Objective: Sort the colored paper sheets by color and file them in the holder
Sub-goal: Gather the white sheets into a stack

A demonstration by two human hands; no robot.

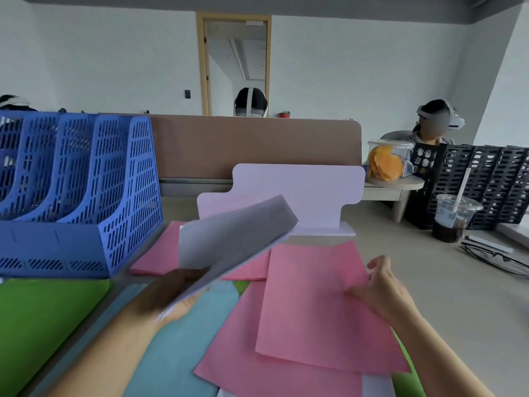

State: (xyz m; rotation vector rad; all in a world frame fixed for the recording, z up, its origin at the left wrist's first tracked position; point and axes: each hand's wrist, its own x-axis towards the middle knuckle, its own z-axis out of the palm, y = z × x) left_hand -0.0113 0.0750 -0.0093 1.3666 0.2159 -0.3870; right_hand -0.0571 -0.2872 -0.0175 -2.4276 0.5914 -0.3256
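My left hand (174, 296) grips a small stack of white sheets (232, 239), lifted and tilted above the desk. My right hand (383, 285) pinches the right edge of the top pink sheet (315, 308), which lies on more pink paper (257, 368). A second pink pile (154, 253) lies behind, beside the blue file holder (77, 193) at the left, whose slots look empty. Light blue sheets (177, 353) lie under my left forearm. Green sheets (43, 316) sit at the near left, and a green corner (406, 368) shows under the pink paper.
A white stand (300, 190) rises behind the papers, before a brown partition (257, 144). At the right are an iced drink cup (452, 222), glasses (495, 259), a tub of orange snacks (389, 161) and black file holders (486, 181). People sit beyond the partition.
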